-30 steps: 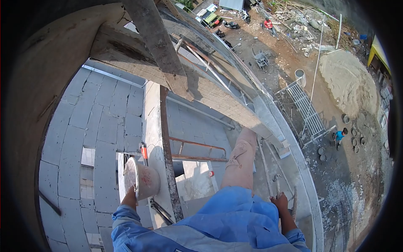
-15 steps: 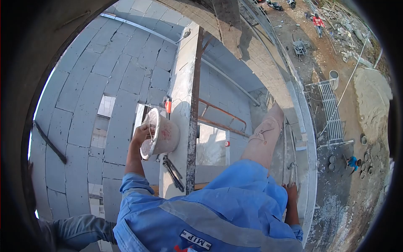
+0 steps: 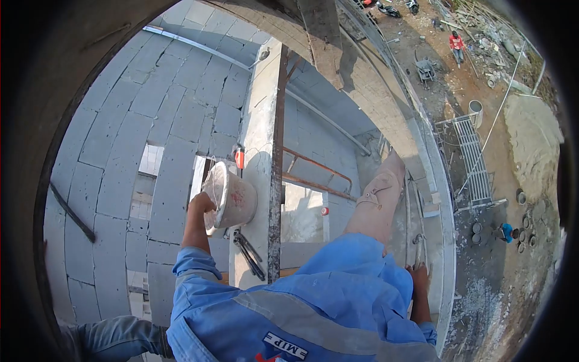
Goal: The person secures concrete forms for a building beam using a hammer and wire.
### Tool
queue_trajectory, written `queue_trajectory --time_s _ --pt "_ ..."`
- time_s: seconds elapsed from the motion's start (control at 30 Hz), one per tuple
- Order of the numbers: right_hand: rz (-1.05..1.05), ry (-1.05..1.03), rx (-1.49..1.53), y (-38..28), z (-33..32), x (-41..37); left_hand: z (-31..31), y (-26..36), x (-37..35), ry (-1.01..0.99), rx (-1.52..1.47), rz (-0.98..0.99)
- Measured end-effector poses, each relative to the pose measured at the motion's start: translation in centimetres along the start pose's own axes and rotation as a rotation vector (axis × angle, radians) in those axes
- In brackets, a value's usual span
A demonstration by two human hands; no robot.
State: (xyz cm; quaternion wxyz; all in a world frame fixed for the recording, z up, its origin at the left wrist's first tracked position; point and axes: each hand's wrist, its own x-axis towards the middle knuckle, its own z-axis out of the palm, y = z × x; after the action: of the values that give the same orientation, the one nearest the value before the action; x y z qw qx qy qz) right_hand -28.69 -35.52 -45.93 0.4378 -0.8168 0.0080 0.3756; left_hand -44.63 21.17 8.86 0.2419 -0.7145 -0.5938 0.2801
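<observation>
A pale, mortar-stained bucket (image 3: 239, 198) is tilted on the concrete beam, its mouth facing left. My left hand (image 3: 201, 204) is closed at the bucket's mouth, where the thin wire handle (image 3: 206, 178) runs to my fingers. Behind the bucket is a tool with an orange handle (image 3: 240, 158). Dark-handled pliers or cutters (image 3: 248, 253) lie on the beam just in front of it. At my other side, my right hand (image 3: 418, 279) is wrapped around a narrow metal bar (image 3: 420, 248); its fingertips are partly hidden.
The concrete beam (image 3: 260, 120) runs away from me, with a drop on both sides. A grey block wall (image 3: 123, 130) stands left. An orange metal frame (image 3: 319, 163) is below. Far down right are a metal rack (image 3: 473, 157), several buckets and two people.
My left hand has shifted down and slightly left, from over the bucket's mouth to its near-left edge. My right hand keeps its hold. The camera view has shifted slightly.
</observation>
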Motion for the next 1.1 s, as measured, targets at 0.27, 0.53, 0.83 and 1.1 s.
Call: queue_trajectory --time_s 0.27,0.53,0.83,1.1 --pt "0.111 -0.057 -0.013 -3.8 -1.8 -2.3 2.9 7.9 12.5 -0.063 -0.699 0.64" --pt "0.163 -0.12 -0.083 -4.9 -2.3 -1.9 1.4 12.8 13.2 -0.185 -0.782 0.669" --pt "0.125 -0.106 -0.067 -4.4 -2.1 -2.1 1.5 14.2 12.1 -0.284 -0.889 0.596" --pt "0.12 -0.112 -0.06 -4.6 -2.4 -2.0 5.5 -2.7 4.8 -0.103 -0.924 0.274"
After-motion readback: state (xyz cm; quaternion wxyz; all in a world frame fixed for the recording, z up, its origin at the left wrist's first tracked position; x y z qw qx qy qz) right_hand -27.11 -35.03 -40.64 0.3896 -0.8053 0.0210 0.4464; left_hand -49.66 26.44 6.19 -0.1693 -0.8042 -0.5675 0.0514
